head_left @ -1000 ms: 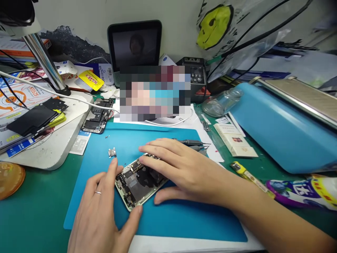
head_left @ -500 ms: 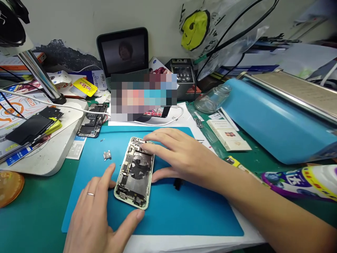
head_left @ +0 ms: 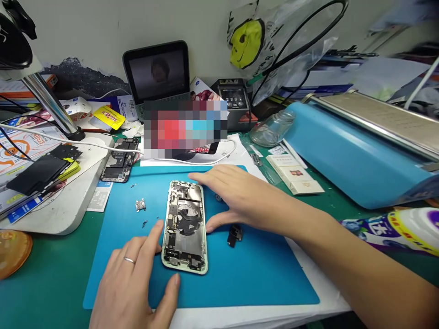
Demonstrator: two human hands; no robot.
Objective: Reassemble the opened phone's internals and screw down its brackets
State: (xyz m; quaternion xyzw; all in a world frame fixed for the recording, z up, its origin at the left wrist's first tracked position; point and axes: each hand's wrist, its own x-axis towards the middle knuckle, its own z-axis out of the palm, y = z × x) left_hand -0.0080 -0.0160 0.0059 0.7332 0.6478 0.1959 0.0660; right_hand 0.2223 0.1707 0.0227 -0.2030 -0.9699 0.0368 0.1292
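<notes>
An opened phone housing (head_left: 187, 246) with a pale green frame lies on the blue mat (head_left: 260, 274), its inner boards and a torn black round patch showing. Along its lower left side rests my left hand (head_left: 128, 278), fingers apart, index tip close to the edge and thumb near the bottom corner. My right hand (head_left: 233, 192) is spread at the upper right, with the index finger past the top corner and the thumb at the right edge. A small metal bracket (head_left: 140, 204) and tiny pieces (head_left: 144, 224) sit left of the phone; a black part (head_left: 235, 235) lies to its right.
A second opened phone (head_left: 120, 160) lies behind the mat at left, beside a white stand base (head_left: 65, 214). At the back stands a screen device (head_left: 157, 71). To the right are a glass jar (head_left: 272, 128), a cigarette-like box (head_left: 295, 173) and a blue machine (head_left: 343, 160).
The phone has turned to lie straighter and shifted slightly right in view. My right fingers have come off its top portion and spread beside it.
</notes>
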